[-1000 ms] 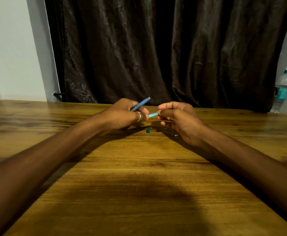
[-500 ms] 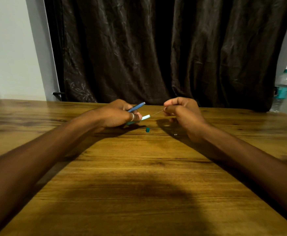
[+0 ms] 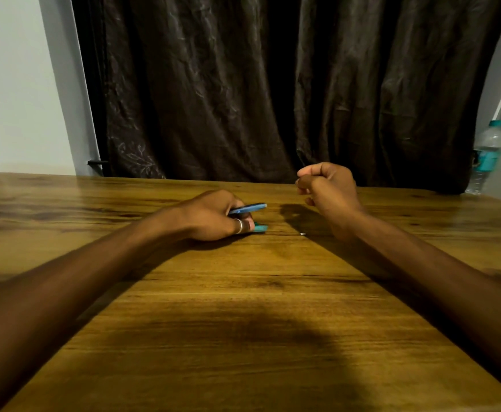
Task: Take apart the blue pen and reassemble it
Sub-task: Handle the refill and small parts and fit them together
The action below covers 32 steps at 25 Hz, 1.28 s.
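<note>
Dark curtain (image 3: 243, 93) behind a wooden table (image 3: 243, 322); water bottle (image 3: 487, 156) at far right. We note the left hand (image 3: 210, 217) resting on the table, fingers closed around the blue pen barrel (image 3: 249, 207), a teal piece (image 3: 260, 228) beneath. Right hand (image 3: 328, 188) raised, fingertips pinched together; what they hold, we cannot tell. Tiny pale part (image 3: 302, 234) lies between.

Single head-worn view, forward and down, close over wooden table (image 3: 243, 337).

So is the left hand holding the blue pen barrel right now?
Yes, the left hand grips the blue pen barrel, whose end pokes out past the fingers above the table.
</note>
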Each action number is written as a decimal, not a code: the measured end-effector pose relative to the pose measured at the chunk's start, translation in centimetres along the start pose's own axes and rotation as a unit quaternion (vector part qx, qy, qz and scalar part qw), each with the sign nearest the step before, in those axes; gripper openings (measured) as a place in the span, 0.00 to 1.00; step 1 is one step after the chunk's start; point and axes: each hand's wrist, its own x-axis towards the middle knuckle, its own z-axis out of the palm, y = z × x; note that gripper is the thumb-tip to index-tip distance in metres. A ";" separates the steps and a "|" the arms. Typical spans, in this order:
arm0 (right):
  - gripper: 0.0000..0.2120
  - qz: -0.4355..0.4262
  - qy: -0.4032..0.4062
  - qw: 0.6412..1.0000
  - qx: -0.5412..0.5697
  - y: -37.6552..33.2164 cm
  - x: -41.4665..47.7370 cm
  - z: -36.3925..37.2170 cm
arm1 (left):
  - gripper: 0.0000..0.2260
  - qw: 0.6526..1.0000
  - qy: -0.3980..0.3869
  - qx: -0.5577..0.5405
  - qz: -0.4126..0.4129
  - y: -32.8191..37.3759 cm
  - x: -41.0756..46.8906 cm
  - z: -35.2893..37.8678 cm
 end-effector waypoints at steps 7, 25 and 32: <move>0.07 0.000 -0.010 1.000 -0.001 0.2 0.0 0.0 | 0.12 0.999 0.002 -0.036 -0.003 0.1 -0.1 -0.4; 0.08 -0.011 -0.085 0.993 0.085 -1.1 -1.4 0.3 | 0.12 0.976 0.067 -0.202 0.044 -0.4 0.5 -1.3; 0.10 -0.009 -0.061 0.994 0.091 -1.7 -1.8 0.2 | 0.10 0.976 0.031 -0.215 0.019 -0.7 0.5 -1.1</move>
